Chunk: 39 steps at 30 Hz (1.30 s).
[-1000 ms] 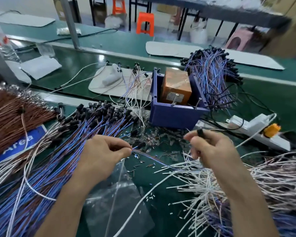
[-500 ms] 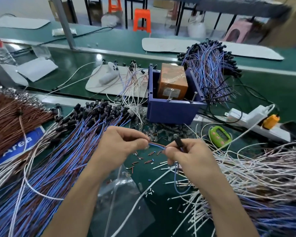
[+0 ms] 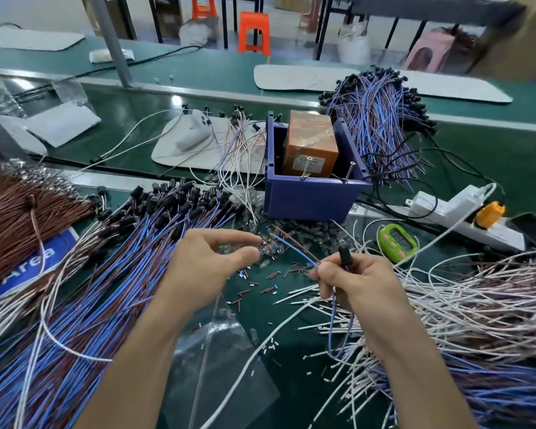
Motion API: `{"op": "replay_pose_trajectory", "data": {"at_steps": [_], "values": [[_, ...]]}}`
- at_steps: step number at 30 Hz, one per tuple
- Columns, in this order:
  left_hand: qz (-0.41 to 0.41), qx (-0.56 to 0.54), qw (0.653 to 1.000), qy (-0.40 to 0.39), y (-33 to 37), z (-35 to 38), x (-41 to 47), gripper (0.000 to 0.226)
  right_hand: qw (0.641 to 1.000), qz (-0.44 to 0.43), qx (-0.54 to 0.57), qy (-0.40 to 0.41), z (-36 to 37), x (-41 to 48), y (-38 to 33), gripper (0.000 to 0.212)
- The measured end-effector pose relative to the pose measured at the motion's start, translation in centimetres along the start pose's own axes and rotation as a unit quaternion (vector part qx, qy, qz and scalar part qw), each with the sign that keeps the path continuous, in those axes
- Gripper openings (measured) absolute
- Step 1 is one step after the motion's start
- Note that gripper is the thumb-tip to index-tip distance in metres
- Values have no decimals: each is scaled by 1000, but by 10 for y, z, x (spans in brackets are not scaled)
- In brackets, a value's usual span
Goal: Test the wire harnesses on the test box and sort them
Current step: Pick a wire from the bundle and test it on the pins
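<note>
Right grip (image 3: 356,281) pinches the thin blue-and-brown wire harness (image 3: 294,251) beside its black plug (image 3: 343,257), left grip (image 3: 205,264) open by its free ends, so steady those ends and touch each squarely onto the metal pins (image 3: 305,173) of the blue plastic test box (image 3: 310,198) just beyond.
</note>
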<state>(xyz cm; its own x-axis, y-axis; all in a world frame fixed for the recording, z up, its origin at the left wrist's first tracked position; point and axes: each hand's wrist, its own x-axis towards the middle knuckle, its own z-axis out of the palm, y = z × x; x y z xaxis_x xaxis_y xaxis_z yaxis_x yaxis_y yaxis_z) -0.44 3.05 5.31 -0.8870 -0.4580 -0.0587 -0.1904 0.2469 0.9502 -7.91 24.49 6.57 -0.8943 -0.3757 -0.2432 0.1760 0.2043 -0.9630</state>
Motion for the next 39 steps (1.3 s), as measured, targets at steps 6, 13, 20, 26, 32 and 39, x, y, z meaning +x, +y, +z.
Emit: {"op": "replay_pose_trajectory", "data": {"at_steps": [6, 13, 20, 26, 32, 39], "values": [[-41, -157, 984, -68, 15, 47, -7, 18, 999, -4, 41, -14, 9, 2, 1, 29], [-122, -280, 952, 6, 24, 75, 7, 12, 984, 13, 146, 101, 10, 7, 6, 34], [-97, -225, 957, 152, 38, 73, 44, 16, 944, 31, 247, 218, -2, 23, 1, 39], [-92, -120, 974, 169, 42, 92, 56, 23, 931, 37, 279, 233, -5, 32, -4, 44], [-53, -98, 981, 160, 43, 99, 53, 18, 930, 53, 273, 240, -15, 37, 1, 22], [-42, -94, 982, 158, 45, 102, 53, 24, 934, 50, 266, 232, -20, 39, 5, 21]]}}
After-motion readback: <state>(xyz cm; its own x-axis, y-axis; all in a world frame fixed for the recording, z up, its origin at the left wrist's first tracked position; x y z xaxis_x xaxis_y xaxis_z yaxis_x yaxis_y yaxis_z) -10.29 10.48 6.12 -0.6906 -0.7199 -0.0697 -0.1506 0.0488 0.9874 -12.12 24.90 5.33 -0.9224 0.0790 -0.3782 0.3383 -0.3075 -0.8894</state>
